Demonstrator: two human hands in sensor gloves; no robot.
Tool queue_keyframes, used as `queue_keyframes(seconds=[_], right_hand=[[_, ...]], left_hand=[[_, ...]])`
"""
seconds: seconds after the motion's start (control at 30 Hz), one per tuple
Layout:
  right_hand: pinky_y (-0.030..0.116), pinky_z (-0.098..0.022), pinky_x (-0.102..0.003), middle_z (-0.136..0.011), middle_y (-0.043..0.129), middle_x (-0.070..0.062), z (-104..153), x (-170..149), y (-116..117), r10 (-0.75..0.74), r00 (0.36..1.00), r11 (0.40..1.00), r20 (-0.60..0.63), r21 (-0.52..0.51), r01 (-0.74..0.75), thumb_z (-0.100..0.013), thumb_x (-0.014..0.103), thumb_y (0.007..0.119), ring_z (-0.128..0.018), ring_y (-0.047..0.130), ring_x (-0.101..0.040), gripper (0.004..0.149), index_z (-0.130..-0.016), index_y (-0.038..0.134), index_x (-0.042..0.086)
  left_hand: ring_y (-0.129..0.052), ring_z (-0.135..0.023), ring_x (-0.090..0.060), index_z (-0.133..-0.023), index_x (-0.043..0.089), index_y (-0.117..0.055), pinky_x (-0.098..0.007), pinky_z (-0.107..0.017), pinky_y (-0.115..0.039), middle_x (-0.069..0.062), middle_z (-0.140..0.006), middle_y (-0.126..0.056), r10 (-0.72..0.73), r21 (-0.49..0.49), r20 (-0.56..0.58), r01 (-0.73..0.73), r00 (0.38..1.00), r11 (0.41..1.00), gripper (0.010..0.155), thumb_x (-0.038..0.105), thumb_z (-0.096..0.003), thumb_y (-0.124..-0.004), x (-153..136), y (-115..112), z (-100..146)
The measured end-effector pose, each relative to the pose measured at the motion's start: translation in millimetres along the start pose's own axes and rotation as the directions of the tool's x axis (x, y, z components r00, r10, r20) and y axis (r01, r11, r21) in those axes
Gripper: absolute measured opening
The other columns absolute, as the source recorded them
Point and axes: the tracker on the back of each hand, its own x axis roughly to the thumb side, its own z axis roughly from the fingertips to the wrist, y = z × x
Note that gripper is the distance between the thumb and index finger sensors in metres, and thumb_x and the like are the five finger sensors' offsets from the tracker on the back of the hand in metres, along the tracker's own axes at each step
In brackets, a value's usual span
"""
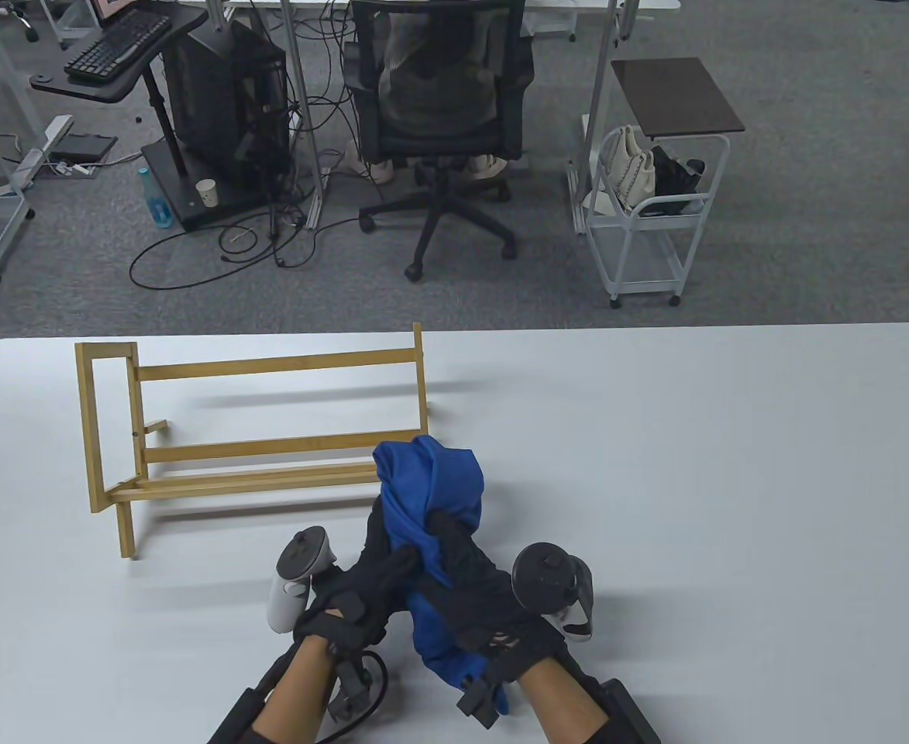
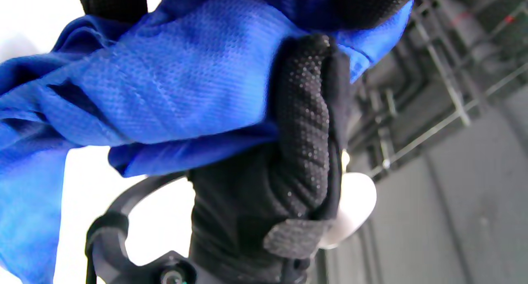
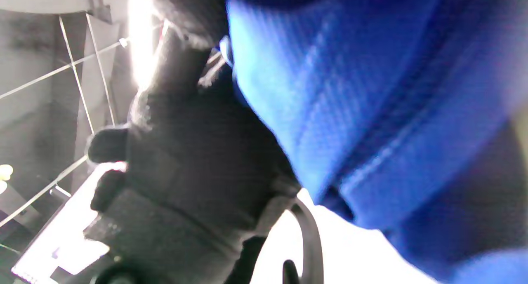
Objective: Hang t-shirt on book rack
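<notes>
Both the left hand [image 1: 373,577] and the right hand [image 1: 473,581] are gripping the bunched blue mesh t-shirt [image 1: 431,488] just in front of the slatted wooden book rack [image 1: 268,418], and should be spreading it wide before draping it over the top rail.

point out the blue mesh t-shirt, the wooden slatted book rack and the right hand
blue mesh t-shirt [image 1: 431,477], table view, bunched upper fold
wooden slatted book rack [image 1: 268,366], table view, top rail
right hand [image 1: 473,577], table view, glove back
</notes>
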Motion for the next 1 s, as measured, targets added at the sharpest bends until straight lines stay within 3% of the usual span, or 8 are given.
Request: queue_keyframes(seconds=[0.33, 1.0], right_hand=[[0.056, -0.069, -0.068, -0.115, 0.041, -0.019, -1, 0, -4, -0.024, 0.999, 0.999, -0.036, 0.031, 0.025, -0.060, 0.037, 0.077, -0.100, 0.047, -0.052, 0.070, -0.114, 0.033, 0.026], [0.059, -0.067, -0.068, -0.114, 0.048, -0.019, -1, 2, -11, -0.080, 0.996, 0.995, -0.043, 0.053, 0.083, -0.060, 0.039, 0.075, -0.096, 0.055, -0.054, 0.063, -0.113, 0.044, 0.027]], left_hand=[[-0.051, -0.115, -0.044, -0.105, 0.052, 0.019, -0.056, -0.077, -0.065, -0.016, -0.128, -0.014, -0.097, 0.078, 0.000, 0.097, 0.995, 0.992, 0.087, 0.054, -0.0715, -0.062, 9, 4, 7], [-0.079, -0.090, -0.031, -0.112, 0.053, 0.004, -0.043, -0.068, -0.076, -0.012, -0.115, -0.046, -0.269, 0.201, -0.017, 0.267, 0.963, 0.942, 0.081, 0.044, -0.0721, -0.066, 28, 9, 20]])
